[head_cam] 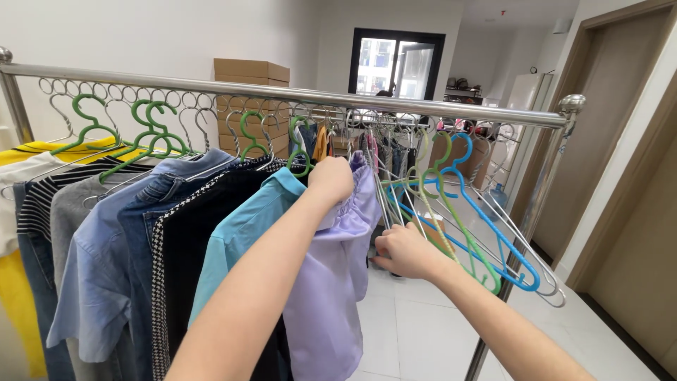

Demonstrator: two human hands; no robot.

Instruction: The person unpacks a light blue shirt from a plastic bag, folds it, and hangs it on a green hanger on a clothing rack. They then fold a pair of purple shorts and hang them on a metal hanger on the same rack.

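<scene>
A steel clothes rack point(296, 93) runs across the view with several garments hanging on green hangers. My left hand point(330, 179) is closed around the top of a lilac shirt point(331, 282), at its collar, just under the rail. Next to it on the left hangs a turquoise shirt point(236, 236). My right hand point(403, 252) is lower and to the right, fingers curled at the lilac shirt's edge, close to a bunch of empty hangers point(458, 219) in blue, green and wire. What the right hand's fingers pinch is hidden.
Left of the turquoise shirt hang a black garment point(194, 240), a denim shirt point(106, 261), grey, striped and yellow pieces. Cardboard boxes point(250, 70) stand behind the rack. A wooden door frame point(599, 141) is on the right, white tiled floor point(416, 331) below.
</scene>
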